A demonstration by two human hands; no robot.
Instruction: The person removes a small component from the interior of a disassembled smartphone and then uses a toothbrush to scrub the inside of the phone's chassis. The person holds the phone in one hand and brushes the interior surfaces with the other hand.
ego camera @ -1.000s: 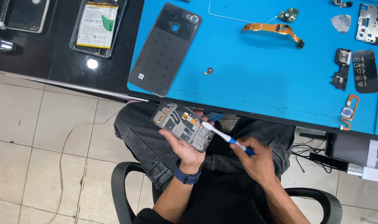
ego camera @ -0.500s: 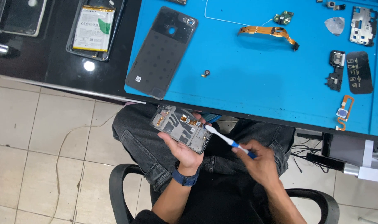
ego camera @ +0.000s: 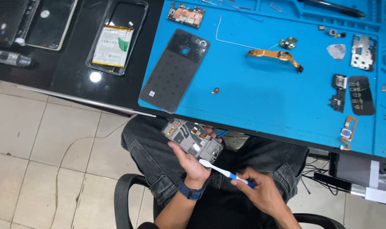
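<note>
Toothbrush (ego camera: 224,171) in the right hand (ego camera: 260,193), white with a blue grip, its bristled head lying at the lower corner of an opened phone frame (ego camera: 192,140). The right hand's fingers are closed round the blue end of the handle. The left hand (ego camera: 193,163) holds the frame from beneath, fingers wrapped up round its edges, the bare inner side with its small boards and connectors facing up. Both hands sit over the person's lap, just below the near edge of the surface (ego camera: 260,101), which wears a blue mat. A dark watch (ego camera: 192,191) is on the left wrist. On the mat, well apart from the hands, lie a dark back cover (ego camera: 175,70), an orange flex cable (ego camera: 272,55) and a small metal shield (ego camera: 362,51). On the black part to the left lies another frame with a battery (ego camera: 112,46).
</note>
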